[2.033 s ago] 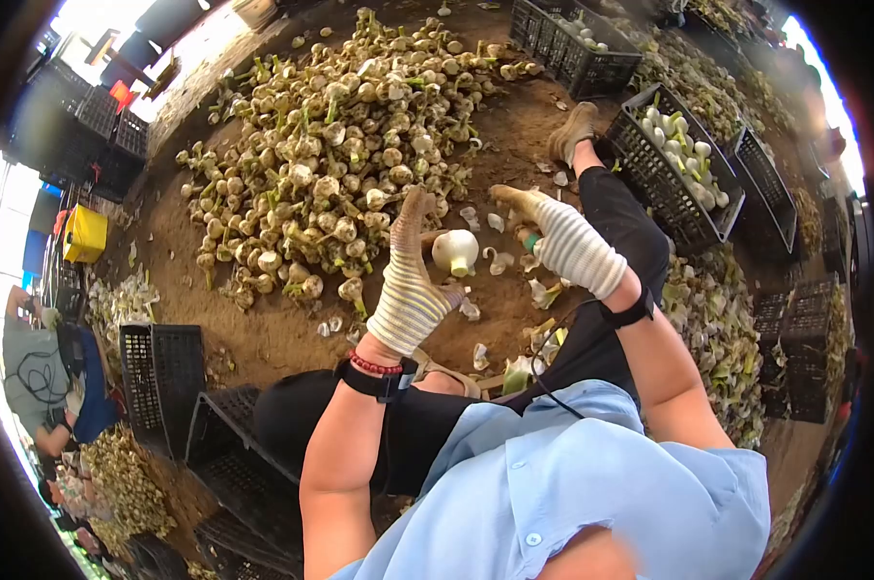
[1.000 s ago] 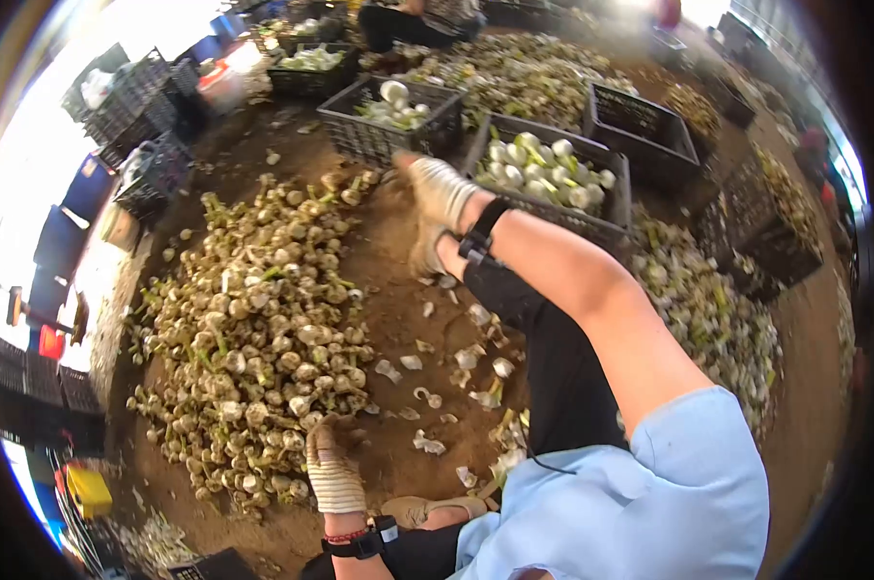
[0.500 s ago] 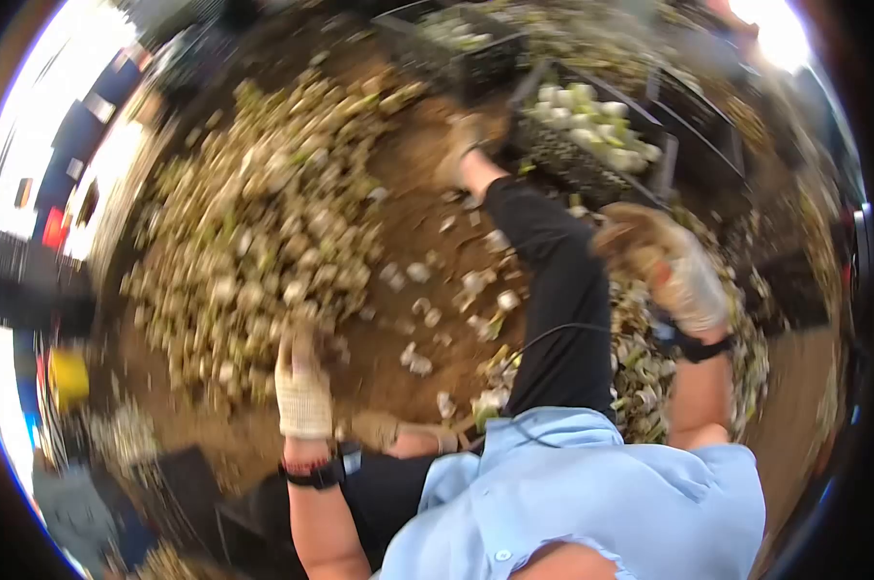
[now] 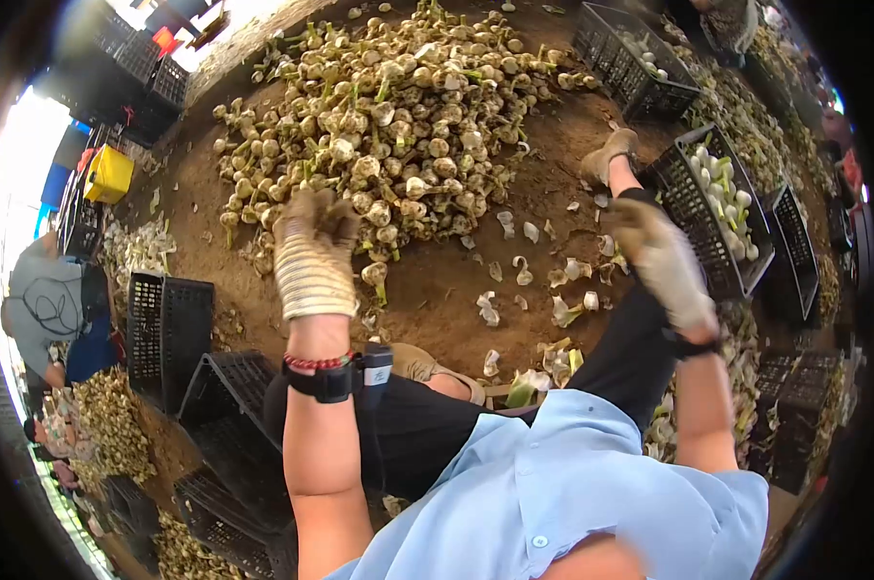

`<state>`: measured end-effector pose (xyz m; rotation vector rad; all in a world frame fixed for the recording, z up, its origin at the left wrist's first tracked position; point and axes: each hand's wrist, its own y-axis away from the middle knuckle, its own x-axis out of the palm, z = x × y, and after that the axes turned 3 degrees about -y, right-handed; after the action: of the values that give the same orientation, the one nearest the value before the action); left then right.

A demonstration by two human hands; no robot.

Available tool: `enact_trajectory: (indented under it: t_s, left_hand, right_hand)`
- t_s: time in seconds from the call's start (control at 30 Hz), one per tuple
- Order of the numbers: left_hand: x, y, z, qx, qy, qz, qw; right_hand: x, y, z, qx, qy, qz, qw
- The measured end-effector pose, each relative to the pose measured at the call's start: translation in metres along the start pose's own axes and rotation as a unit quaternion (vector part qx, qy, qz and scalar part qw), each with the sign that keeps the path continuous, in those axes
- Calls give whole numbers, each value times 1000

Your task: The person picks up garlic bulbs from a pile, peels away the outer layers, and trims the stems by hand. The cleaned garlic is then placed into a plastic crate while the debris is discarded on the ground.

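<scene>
My left hand (image 4: 315,253), in a dirty knitted glove, is at the near edge of a large heap of garlic bulbs (image 4: 398,126). Its fingers curl downward, and whether they hold a bulb is hidden. Over my outstretched leg is my right hand (image 4: 654,253), also gloved and blurred by motion. Its fingers bend inward, and nothing can be made out in them. Right of that hand stands a black crate (image 4: 693,208) with peeled white garlic (image 4: 727,198) in it. Loose garlic skins (image 4: 488,309) lie on the dirt floor between my hands.
More black crates stand at the upper right (image 4: 635,82), far right (image 4: 794,251) and lower left (image 4: 171,333). A yellow container (image 4: 109,175) is at the upper left. Another person (image 4: 45,300) is at the left, near a second garlic heap (image 4: 113,425).
The view has shifted, bringing the heap to the top centre and more crates into sight at the left. My left hand stays by the heap's near edge; my right hand remains above my leg.
</scene>
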<state>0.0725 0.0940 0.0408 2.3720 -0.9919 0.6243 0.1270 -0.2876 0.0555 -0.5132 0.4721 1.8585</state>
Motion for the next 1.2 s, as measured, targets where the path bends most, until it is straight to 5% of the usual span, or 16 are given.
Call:
enact_trajectory:
  t_s: [0.07, 0.13, 0.27, 0.53, 0.63, 0.67, 0.7, 0.73, 0.8, 1.0, 1.1, 1.2]
  left_hand:
    - [-12, -9, 19, -41, 18, 14, 999]
    - [-21, -13, 29, -52, -49, 5, 997]
    - [-47, -20, 49, -44, -111, -20, 993]
    - [-71, -55, 71, -142, -172, -13, 975]
    - [-78, -62, 70, -162, -175, -18, 971]
    - [-80, -66, 71, -179, -173, -33, 968]
    - [-81, -66, 72, -201, -145, 0, 969]
    - [-80, -63, 73, -202, -142, 0, 969]
    - [-73, -55, 74, -332, -21, 98, 938]
    - [-53, -24, 65, -243, -105, 156, 952]
    - [-56, -16, 77, 70, -314, 221, 921]
    - [-51, 2, 71, 177, -356, 236, 887]
  right_hand:
    - [88, -62, -8, 18, -155, 122, 980]
    - [181, -120, -19, 129, -329, 167, 921]
    - [294, -209, -28, 26, 10, 76, 997]
    - [340, -265, -36, 108, 254, 139, 951]
    - [344, -257, -60, -8, 73, 26, 997]
    - [304, -226, -6, 17, -161, 94, 982]
    - [308, -212, -27, -49, -246, 108, 962]
    - [267, -169, 34, 4, -319, 125, 939]
    - [256, -131, 36, -60, -294, 109, 948]
    - [221, -82, 41, -133, -283, 103, 944]
    - [191, -69, 47, 29, -361, 86, 928]
    - [186, -62, 49, 36, -349, 129, 928]
